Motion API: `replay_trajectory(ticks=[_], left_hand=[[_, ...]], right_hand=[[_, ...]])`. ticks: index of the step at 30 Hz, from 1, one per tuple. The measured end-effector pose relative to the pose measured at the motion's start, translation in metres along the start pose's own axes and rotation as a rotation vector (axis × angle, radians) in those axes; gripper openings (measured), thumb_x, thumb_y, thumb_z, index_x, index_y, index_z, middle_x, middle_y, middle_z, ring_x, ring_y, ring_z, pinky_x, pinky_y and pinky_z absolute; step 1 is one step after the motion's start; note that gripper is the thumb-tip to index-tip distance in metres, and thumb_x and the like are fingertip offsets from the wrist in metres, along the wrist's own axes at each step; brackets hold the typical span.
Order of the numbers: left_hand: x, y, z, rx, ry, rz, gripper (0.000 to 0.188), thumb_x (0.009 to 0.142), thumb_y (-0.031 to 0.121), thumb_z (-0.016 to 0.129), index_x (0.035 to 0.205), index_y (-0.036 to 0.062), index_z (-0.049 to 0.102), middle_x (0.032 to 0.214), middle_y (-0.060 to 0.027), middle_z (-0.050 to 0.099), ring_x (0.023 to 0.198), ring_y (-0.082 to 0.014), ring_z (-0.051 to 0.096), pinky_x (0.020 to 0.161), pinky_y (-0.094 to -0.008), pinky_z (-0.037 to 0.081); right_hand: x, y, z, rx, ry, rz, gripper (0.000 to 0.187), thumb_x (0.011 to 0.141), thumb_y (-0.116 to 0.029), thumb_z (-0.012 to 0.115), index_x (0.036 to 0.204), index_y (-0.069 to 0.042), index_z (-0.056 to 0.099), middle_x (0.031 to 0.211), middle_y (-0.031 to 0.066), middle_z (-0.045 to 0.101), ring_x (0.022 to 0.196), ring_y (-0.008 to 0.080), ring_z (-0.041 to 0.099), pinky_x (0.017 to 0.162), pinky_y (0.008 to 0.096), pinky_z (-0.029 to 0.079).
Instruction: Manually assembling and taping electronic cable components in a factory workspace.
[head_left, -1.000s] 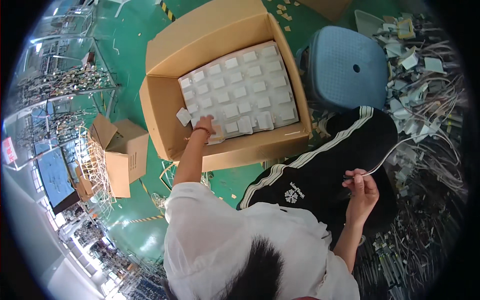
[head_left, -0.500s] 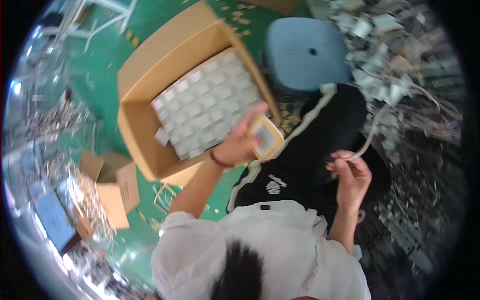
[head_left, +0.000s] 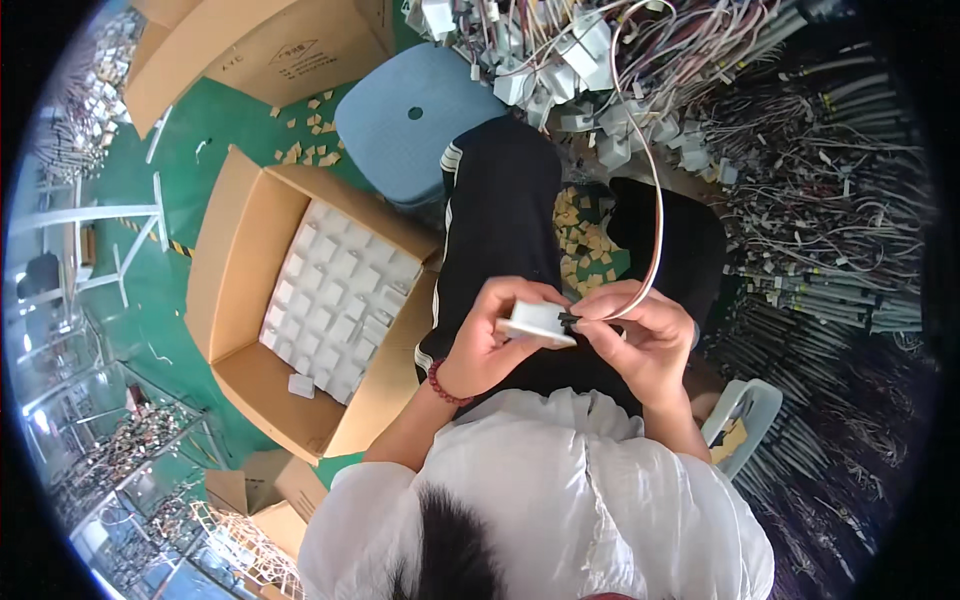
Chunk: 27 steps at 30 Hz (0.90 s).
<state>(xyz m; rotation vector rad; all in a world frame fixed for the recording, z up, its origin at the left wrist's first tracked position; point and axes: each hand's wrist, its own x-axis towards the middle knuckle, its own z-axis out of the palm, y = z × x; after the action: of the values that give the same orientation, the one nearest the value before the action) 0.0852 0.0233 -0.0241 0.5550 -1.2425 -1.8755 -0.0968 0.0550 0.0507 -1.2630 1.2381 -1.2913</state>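
Over my lap the two hands meet at a small white plastic housing (head_left: 538,319) with a flat flange. My left hand (head_left: 482,340) grips the housing between thumb and fingers, tilted, its flange toward me. My right hand (head_left: 645,335) pinches the black connector end of a cable (head_left: 656,190) against the housing's right side. Whether the connector is inside or only touching cannot be told. From my right fingers the pale cable with a brown strand arcs up to a heap of white housings and wires (head_left: 585,55).
To my left stands an open cardboard box (head_left: 250,225) with white housings (head_left: 335,300) in rows. A blue stool (head_left: 420,125) is ahead. Cardboard scraps (head_left: 590,240) lie on the green floor. Bundled cables (head_left: 830,220) fill the right side, near a pale plastic stool (head_left: 765,410).
My left hand has brought the housing away from the box and turned it. My right hand has come left with the cable, its end now at the housing. The whole view has swung right.
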Motion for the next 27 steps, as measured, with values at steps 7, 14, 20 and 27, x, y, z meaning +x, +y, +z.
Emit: replay_trajectory(ticks=[7, 14, 20, 27], left_hand=[[0.006, 0.007, 0.020, -0.642, 0.287, -0.339, 0.038, 0.098, 0.039, 0.040, 0.129, 0.0171, 0.036, 0.114, -0.0138, 0.055, 0.101, -0.0247, 0.058, 0.082, -0.0382, 0.051], [0.013, -0.015, 0.024, -0.637, 0.444, -0.261, 0.030, 0.095, 0.023, 0.051, 0.120, 0.0083, 0.047, 0.103, -0.0061, 0.059, 0.087, -0.0127, 0.059, 0.068, -0.0283, 0.050], [0.016, -0.009, 0.038, -0.711, 0.380, -0.355, 0.029, 0.090, 0.008, 0.054, 0.119, 0.0114, 0.051, 0.111, -0.0075, 0.061, 0.090, -0.0160, 0.062, 0.067, -0.0259, 0.051], [0.015, -0.010, 0.040, -0.740, 0.214, -0.292, 0.041, 0.085, 0.007, 0.065, 0.118, 0.0082, 0.040, 0.107, -0.0066, 0.057, 0.094, -0.0162, 0.061, 0.075, -0.0313, 0.056]], right_hand=[[-0.014, 0.010, -0.010, 0.340, 0.264, 0.139, 0.011, 0.079, 0.008, 0.065, 0.090, 0.005, 0.064, 0.091, 0.0131, 0.064, 0.072, 0.0166, 0.065, 0.066, 0.0272, 0.056], [-0.026, 0.023, -0.001, 0.466, 0.247, 0.211, 0.010, 0.081, 0.006, 0.065, 0.090, 0.004, 0.065, 0.090, 0.0119, 0.064, 0.074, 0.0156, 0.064, 0.068, 0.0266, 0.056], [-0.023, 0.016, -0.004, 0.449, 0.291, 0.131, 0.012, 0.079, 0.008, 0.065, 0.091, 0.005, 0.064, 0.091, 0.0130, 0.065, 0.076, 0.0161, 0.064, 0.071, 0.0274, 0.055], [-0.026, 0.011, -0.007, 0.348, 0.324, 0.020, 0.013, 0.077, 0.011, 0.065, 0.089, 0.005, 0.063, 0.093, 0.0145, 0.062, 0.079, 0.0174, 0.064, 0.071, 0.0280, 0.056]])
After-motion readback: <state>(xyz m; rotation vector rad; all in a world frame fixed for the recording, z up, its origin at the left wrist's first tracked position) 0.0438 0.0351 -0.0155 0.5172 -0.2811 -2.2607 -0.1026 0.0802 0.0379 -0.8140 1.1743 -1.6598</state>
